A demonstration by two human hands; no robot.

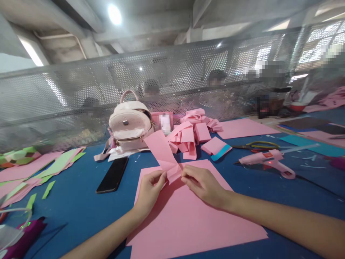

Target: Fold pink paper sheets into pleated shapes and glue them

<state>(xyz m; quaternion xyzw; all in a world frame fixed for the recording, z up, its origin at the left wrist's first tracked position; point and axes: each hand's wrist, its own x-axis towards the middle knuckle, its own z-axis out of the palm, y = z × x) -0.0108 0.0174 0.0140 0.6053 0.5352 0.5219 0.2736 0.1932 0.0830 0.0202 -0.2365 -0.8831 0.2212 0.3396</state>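
Observation:
A pink paper strip point(161, 149), folded near its lower end, is held between my two hands above pink sheets point(188, 226). My left hand point(151, 189) pinches the strip's lower left edge between thumb and fingers. On the other side, my right hand point(203, 183) has its fingers closed on the right edge of the fold. Behind the strip lies a pile of folded pink paper pieces point(188, 136). A pink piece with a blue end point(217, 147) rests to the right of that pile.
A black phone point(113, 175) and pale backpack point(130, 126) stand left of centre. At right lie a pink glue gun point(269, 162) with its cord and scissors point(258, 145). A perforated metal screen point(178, 68) rises behind. Coloured paper point(59, 163) covers the far left.

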